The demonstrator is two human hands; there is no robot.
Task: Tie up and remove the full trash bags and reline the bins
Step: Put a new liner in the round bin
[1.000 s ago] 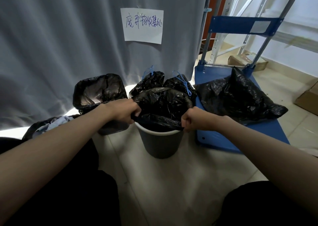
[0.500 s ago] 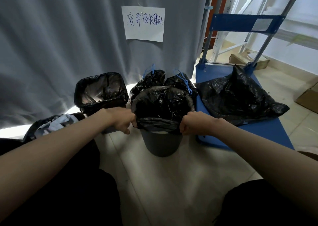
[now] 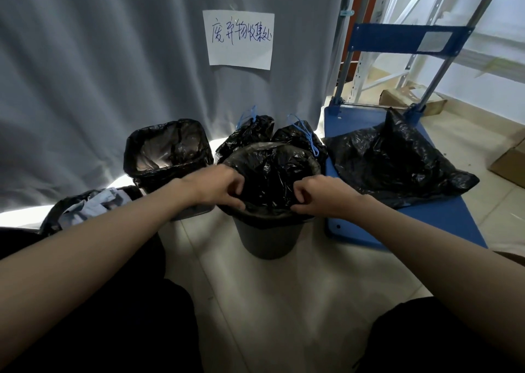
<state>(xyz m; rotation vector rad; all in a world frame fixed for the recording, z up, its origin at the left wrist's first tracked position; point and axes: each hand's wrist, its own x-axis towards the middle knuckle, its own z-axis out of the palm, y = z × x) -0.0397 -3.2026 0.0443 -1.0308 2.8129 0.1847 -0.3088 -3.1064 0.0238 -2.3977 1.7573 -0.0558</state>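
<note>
Because the fresh black liner (image 3: 270, 173) must sit snug on the round grey bin (image 3: 267, 237) on the floor, the left hand (image 3: 218, 186) and right hand (image 3: 321, 196) each pinch its folded edge at the near rim, fingers curled shut on plastic, apparently tucking it down.

A black liner (image 3: 270, 173) is covering the dark grey round bin (image 3: 267, 239). Another black liner is filling the square bin (image 3: 167, 151) beside it. Two black tied bags (image 3: 255, 129) behind are showing blue drawstrings (image 3: 308, 138). A black bag (image 3: 397, 159) is lying on the blue cart (image 3: 443, 216). The grey curtain (image 3: 99, 60) is carrying a white paper sign (image 3: 241, 39) with blue handwriting. The floor (image 3: 284, 301) is showing pale beige.
</note>
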